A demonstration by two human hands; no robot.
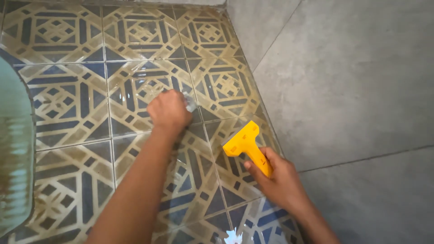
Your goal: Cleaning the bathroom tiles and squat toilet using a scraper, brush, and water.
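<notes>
- Head view, far left at nine o'clock: a pale greenish curved fixture point(16, 149) borders the wet patterned floor tiles point(72, 190); too little of it shows to say what it is.
- Left hand point(168, 110), near the middle of the frame, is clenched on a small pale wad or scrubber point(191, 103) and presses it against a tile. Only a bit of the wad shows at the hand's two o'clock, so I cannot tell its kind.
- Right hand point(276, 177), at about four o'clock from the left hand and well apart from it, has its grip clenched around the handle of a yellow scraper point(246, 145).
- Scraper's long axis runs from five o'clock at the handle to eleven o'clock at the wide head. The head points toward the left hand and lies low over a tile; whether it touches is unclear.
- From the right grip, the wad lies at ten o'clock; the left hand is on it, the right hand farther off.
- Grey wall point(352, 81) fills the right side, meeting the floor along a slanted edge just beside the scraper at two o'clock.
</notes>
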